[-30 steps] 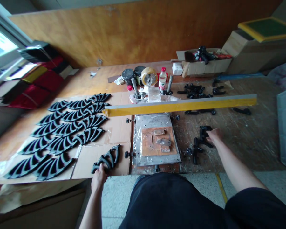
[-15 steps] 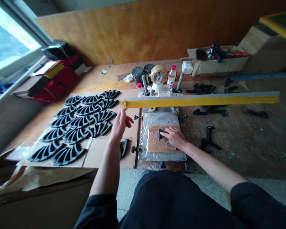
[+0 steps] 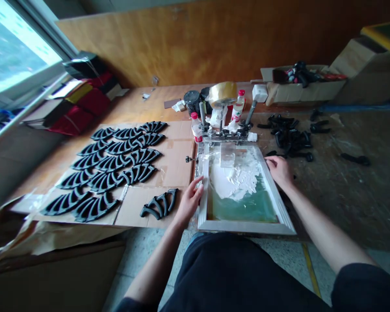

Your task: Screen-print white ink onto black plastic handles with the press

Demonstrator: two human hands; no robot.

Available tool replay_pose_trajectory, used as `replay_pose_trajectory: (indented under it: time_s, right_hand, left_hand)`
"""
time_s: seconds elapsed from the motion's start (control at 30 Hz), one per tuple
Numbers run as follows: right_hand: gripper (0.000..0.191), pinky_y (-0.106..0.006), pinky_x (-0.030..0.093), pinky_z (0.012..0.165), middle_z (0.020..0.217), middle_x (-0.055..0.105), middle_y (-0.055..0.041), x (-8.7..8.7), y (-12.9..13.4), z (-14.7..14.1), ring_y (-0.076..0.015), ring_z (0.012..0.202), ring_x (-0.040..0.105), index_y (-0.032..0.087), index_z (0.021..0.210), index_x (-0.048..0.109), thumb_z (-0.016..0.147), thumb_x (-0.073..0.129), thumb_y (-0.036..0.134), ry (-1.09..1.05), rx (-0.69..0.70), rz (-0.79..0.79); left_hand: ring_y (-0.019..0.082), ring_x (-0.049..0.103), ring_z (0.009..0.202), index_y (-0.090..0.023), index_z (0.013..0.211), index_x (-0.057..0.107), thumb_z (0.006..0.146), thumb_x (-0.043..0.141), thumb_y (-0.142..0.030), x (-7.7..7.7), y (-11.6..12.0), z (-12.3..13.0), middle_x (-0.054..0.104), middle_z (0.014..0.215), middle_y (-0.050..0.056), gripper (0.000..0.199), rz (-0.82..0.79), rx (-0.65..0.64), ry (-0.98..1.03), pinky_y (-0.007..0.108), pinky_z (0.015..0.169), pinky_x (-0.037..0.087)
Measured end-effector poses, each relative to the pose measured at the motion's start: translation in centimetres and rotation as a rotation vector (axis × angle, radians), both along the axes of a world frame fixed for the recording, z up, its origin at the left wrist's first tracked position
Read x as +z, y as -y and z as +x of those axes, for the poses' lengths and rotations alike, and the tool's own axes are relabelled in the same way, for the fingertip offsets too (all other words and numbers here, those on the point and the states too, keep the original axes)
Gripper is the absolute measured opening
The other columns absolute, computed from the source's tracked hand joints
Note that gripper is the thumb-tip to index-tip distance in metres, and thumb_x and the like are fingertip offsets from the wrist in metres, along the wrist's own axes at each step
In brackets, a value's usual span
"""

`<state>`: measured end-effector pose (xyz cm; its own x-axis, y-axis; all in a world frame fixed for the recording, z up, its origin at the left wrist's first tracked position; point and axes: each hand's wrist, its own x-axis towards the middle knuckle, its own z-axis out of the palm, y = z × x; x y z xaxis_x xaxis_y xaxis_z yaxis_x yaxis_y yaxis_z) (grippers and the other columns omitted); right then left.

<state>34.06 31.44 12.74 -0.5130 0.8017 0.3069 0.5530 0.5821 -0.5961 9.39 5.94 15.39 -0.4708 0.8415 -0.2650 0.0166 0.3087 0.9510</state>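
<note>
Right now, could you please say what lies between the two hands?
The head view shows a pale frame around a green screen bearing white paste.

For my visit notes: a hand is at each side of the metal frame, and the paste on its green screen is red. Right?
No, the paste on the green screen is white, as the head view shows; the left hand and right hand do flank the metal frame.

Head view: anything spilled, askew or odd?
Mildly odd: one black curved part lies alone on the brown wooden tabletop, right of the heaped black parts. The lumpy white paste is uneven on the green screen but sits inside the silver rectangular metal frame, so no spill shows there.
</note>
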Motion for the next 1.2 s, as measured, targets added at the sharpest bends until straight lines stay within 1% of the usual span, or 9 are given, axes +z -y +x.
replay_pose_trajectory:
  time_s: [0.13,0.27,0.37,0.6,0.7,0.8,0.93,1.03,1.2]
  right_hand:
    - [0.054,-0.044,0.047,0.097,0.137,0.045,-0.0164,2.5,0.6,-5.5,-0.0298,0.116,0.052,0.016,0.132,0.051,0.082,0.068,0.029,0.012,0.058,0.194]
    - [0.030,-0.039,0.048,0.087,0.108,0.062,-0.0116,3.4,3.9,-10.6,-0.0282,0.105,0.057,0.017,0.107,0.061,0.080,0.071,0.024,0.308,0.253,0.154]
    - [0.003,-0.033,0.046,0.076,0.089,0.066,-0.0078,2.6,6.4,-10.2,-0.0243,0.089,0.059,0.017,0.087,0.063,0.084,0.062,0.018,0.448,0.395,0.161]
    - [0.025,-0.028,0.042,0.073,0.086,0.067,-0.0037,2.5,7.6,-5.3,-0.0198,0.084,0.058,0.019,0.087,0.066,0.074,0.054,0.002,0.389,0.916,0.207]
    - [0.023,-0.027,0.042,0.072,0.082,0.066,-0.0016,2.5,7.5,-5.7,-0.0188,0.083,0.059,0.021,0.084,0.066,0.075,0.056,0.003,0.333,0.804,0.135]
    - [0.028,-0.031,0.045,0.077,0.094,0.068,-0.0070,1.3,8.8,-5.7,-0.0218,0.090,0.059,0.018,0.093,0.068,0.079,0.050,0.001,0.276,0.686,0.254]
    - [0.028,-0.032,0.048,0.078,0.098,0.069,-0.0078,0.3,10.1,-4.8,-0.0225,0.091,0.061,0.017,0.098,0.068,0.080,0.052,0.003,0.258,0.763,0.266]
    - [0.020,-0.031,0.050,0.078,0.095,0.070,-0.0035,1.6,8.4,-6.2,-0.0206,0.087,0.064,0.022,0.103,0.068,0.085,0.062,0.017,0.190,0.629,0.125]
    - [0.050,-0.035,0.050,0.084,0.113,0.069,-0.0037,5.4,2.1,-9.6,-0.0225,0.096,0.065,0.030,0.135,0.055,0.086,0.067,0.033,0.150,0.308,0.081]
  left_hand:
    - [0.009,0.043,0.053,-0.021,0.143,0.043,0.086,0.056,-0.048,-4.8,-0.1,0.4,0.051,0.064,-0.005,0.064,-0.124,0.018,-0.087,0.020,0.051,0.034]
    - [0.012,0.050,0.057,-0.023,0.138,0.050,0.086,0.057,-0.046,-6.2,-0.7,0.1,0.056,0.066,-0.004,0.057,-0.203,0.017,-0.175,0.022,0.057,0.040]
    - [0.014,0.054,0.060,-0.024,0.134,0.054,0.086,0.057,-0.047,-6.2,-0.6,0.0,0.060,0.069,-0.002,0.054,-0.220,0.020,-0.192,0.024,0.061,0.043]
    - [0.016,0.058,0.065,-0.024,0.130,0.058,0.085,0.058,-0.047,-6.6,-0.4,-0.1,0.064,0.074,0.001,0.051,-0.218,0.043,-0.174,0.026,0.062,0.044]
    - [0.016,0.057,0.063,-0.024,0.130,0.058,0.085,0.059,-0.048,-6.6,-0.4,-0.1,0.064,0.074,0.000,0.051,-0.213,0.050,-0.168,0.026,0.062,0.044]
    - [0.015,0.057,0.062,-0.023,0.131,0.056,0.084,0.059,-0.048,-6.5,-0.4,0.0,0.063,0.072,0.000,0.053,-0.210,0.046,-0.164,0.025,0.061,0.044]
    - [0.014,0.055,0.060,-0.023,0.133,0.055,0.085,0.058,-0.047,-6.3,-0.3,0.1,0.061,0.070,-0.001,0.054,-0.209,0.045,-0.158,0.024,0.059,0.043]
    - [0.012,0.052,0.056,-0.022,0.135,0.053,0.085,0.058,-0.048,-5.7,-0.2,0.0,0.059,0.068,-0.002,0.057,-0.197,0.028,-0.144,0.023,0.056,0.041]
    - [0.009,0.046,0.049,-0.024,0.143,0.044,0.086,0.056,-0.053,-2.2,-0.1,-0.8,0.052,0.061,-0.006,0.065,-0.120,-0.079,-0.060,0.019,0.048,0.037]
